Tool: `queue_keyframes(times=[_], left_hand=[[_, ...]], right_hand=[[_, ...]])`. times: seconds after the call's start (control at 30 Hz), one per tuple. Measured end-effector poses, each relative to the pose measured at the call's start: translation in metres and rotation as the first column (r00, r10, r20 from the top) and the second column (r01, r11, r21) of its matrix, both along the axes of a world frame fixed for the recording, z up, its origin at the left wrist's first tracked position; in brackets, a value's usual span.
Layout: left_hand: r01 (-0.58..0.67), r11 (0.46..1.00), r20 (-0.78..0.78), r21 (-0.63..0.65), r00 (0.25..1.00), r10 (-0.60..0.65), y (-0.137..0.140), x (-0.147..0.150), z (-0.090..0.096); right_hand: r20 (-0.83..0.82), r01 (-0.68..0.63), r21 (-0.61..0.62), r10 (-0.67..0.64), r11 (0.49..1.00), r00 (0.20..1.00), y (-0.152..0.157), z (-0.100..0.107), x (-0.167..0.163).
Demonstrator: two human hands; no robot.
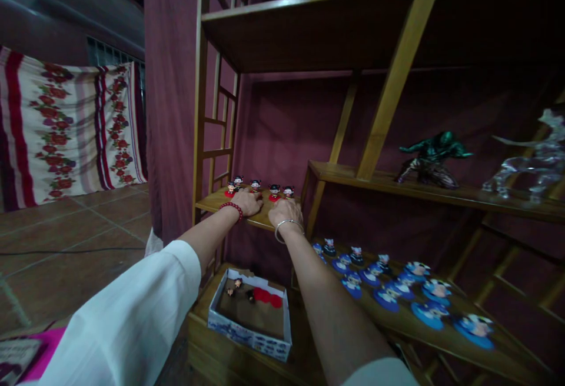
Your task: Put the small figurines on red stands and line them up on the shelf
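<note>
Both my arms reach to a small wooden shelf (263, 219) on the left of the display stand. My left hand (248, 202), a red bead bracelet at its wrist, rests low over this shelf with fingers stretched out, just in front of a dark-haired figurine (255, 185). Left of it, a figurine on a red base (231, 188) stands close to another figurine (238, 180). My right hand (286, 214), wearing a silver bangle, has its fingers curled in; what they hold, if anything, is hidden. Just beyond it are two more figurines (274, 190) (288, 192).
Below, an open cardboard box (281, 339) holds several small figurine pieces and red discs (267, 297). Several blue-based figurines (388, 295) fill the lower right shelf. Above them stand a green-and-bronze figure (435, 159) and a clear horse-like figure (529, 165). A wooden post (198, 92) rises at left.
</note>
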State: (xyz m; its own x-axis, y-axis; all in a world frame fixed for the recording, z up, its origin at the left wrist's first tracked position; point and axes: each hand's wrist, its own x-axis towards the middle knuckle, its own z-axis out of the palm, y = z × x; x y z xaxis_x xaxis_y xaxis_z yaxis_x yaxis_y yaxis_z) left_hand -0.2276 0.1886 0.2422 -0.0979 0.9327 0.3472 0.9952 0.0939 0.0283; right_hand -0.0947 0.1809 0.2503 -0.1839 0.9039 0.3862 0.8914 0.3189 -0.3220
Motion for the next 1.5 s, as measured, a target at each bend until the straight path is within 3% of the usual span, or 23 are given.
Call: queue_keyframes(times=[0.23,0.73,1.5], left_hand=[[-0.064,0.994,0.046,-0.084,0.997,0.068,0.006,0.009,0.007],[-0.08,0.996,0.108,-0.047,0.99,0.085,0.003,0.008,0.006],[-0.048,0.992,0.176,-0.115,0.982,0.068,0.013,-0.001,0.01]], right_hand=[[0.068,0.0,0.024,-0.002,1.0,0.998,0.004,0.001,-0.002],[0.152,0.002,0.026,-0.005,1.0,0.988,0.011,0.0,-0.005],[0.177,0.0,0.008,-0.001,1.0,0.984,0.008,0.002,-0.006]])
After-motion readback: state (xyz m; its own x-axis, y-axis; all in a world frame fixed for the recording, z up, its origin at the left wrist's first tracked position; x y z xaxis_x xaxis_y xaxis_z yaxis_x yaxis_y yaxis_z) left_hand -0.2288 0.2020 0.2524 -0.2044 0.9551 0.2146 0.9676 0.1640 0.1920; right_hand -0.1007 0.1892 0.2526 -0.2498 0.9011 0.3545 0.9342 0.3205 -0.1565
